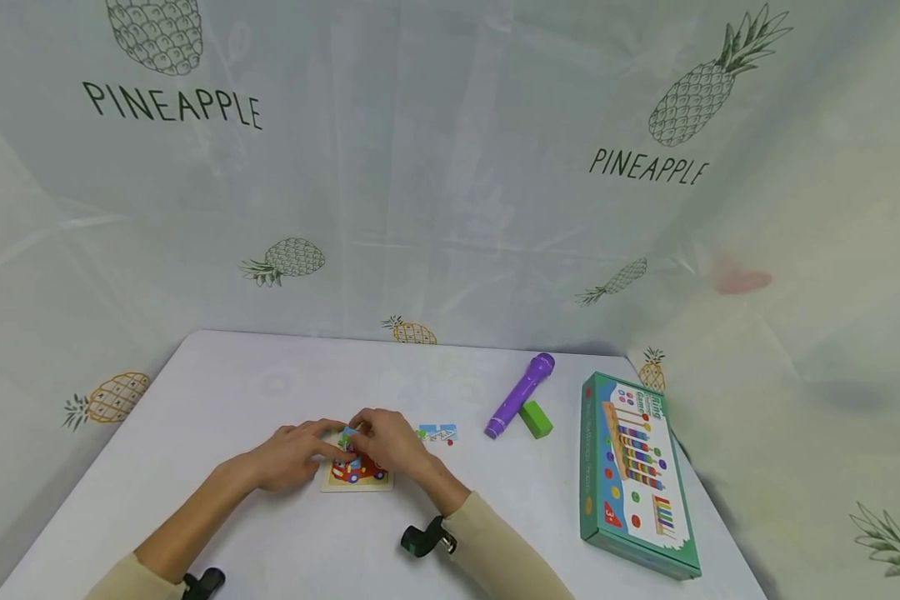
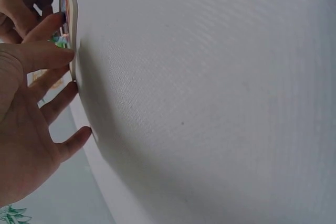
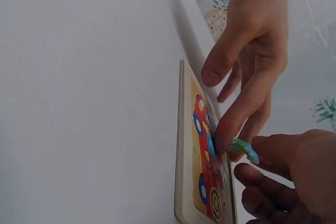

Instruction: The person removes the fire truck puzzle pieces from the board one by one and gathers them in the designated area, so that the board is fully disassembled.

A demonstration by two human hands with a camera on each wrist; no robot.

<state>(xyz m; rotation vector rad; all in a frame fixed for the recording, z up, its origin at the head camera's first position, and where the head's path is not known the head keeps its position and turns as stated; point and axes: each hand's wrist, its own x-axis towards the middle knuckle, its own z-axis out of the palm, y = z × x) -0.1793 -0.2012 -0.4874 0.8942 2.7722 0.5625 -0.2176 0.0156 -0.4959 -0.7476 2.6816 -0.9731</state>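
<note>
A small wooden puzzle board [image 1: 356, 488] with a red vehicle picture lies flat on the white table. My right hand [image 1: 390, 442] is over the board's far right part. Its thumb and fingertips pinch a blue-and-green puzzle piece [image 3: 244, 149], tilted up from the board in the right wrist view. From the left side, my left hand [image 1: 288, 456] reaches across with fingers extended. Its index fingertip comes down on the picture beside the piece, and other fingertips [image 2: 73, 88] lie along the board's edge.
Further loose puzzle pieces [image 1: 438, 432] lie just right of the right hand. Beyond them are a purple toy microphone [image 1: 521, 396] and a green block [image 1: 536, 419]. A green toy box [image 1: 637, 475] sits at the table's right side. A pineapple-print curtain [image 1: 435, 167] hangs behind.
</note>
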